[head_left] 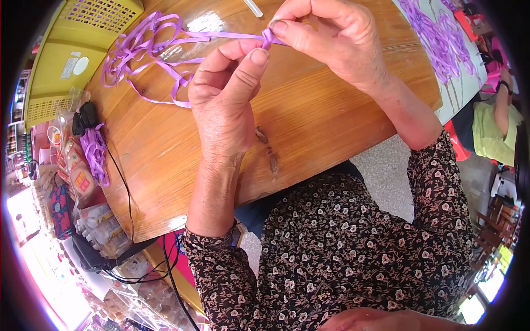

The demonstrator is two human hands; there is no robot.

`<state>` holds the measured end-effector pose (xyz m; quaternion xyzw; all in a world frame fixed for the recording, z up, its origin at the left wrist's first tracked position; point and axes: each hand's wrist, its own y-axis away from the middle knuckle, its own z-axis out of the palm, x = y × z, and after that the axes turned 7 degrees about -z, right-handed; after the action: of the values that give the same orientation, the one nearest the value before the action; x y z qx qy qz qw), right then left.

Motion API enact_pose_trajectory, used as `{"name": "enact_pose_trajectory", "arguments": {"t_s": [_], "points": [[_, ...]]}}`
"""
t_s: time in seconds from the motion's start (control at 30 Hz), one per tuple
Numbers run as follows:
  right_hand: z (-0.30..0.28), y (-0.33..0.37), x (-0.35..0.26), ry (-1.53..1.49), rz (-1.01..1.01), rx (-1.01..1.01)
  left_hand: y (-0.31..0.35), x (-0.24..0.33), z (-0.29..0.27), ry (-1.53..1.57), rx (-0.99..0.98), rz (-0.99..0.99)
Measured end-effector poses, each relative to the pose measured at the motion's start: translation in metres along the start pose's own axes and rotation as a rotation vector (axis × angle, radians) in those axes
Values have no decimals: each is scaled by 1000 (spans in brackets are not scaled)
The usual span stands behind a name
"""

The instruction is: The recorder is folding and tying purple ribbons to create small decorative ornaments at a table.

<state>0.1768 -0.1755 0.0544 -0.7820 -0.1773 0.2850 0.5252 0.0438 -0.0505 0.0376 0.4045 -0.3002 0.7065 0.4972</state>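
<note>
A purple ribbon runs across the upper middle, with a small loop or knot pinched between my two hands. My left hand is closed, its thumb and index finger gripping the ribbon just below that knot. From the other side my right hand pinches the ribbon at the knot with thumb and fingertips. Both hands are raised over the wooden table. More of the ribbon lies in loose, tangled loops on the table to the left. Exactly how the knot is threaded is hidden by my fingertips.
A yellow perforated basket stands at the upper left. A purple ribbon bundle hangs by the table's left edge, near a black cable. A short white stick lies at the back. Rightward are heaped purple ribbons and another person.
</note>
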Motion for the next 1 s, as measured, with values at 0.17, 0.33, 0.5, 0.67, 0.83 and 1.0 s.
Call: {"name": "enact_pose_trajectory", "arguments": {"t_s": [0.17, 0.33, 0.5, 0.67, 0.83, 1.0], "points": [[2, 2, 0, 21, 29, -16, 2, 4, 1, -60, 82, -1], [2, 4, 0, -52, 55, 18, 1, 5, 2, -20, 88, -36], [2, -7, -9, -8, 128, -19, 1, 5, 1, -9, 81, -42], [-1, -30, -38, 199, 371, -95, 1, 5, 0, -18, 114, -52], [-9, -6, 11, 549, -423, -266, 1, 6, 4, -130, 155, -45], [-11, 0, 22, 676, -519, -240, -2, 10, -5, -303, 177, 77]]}}
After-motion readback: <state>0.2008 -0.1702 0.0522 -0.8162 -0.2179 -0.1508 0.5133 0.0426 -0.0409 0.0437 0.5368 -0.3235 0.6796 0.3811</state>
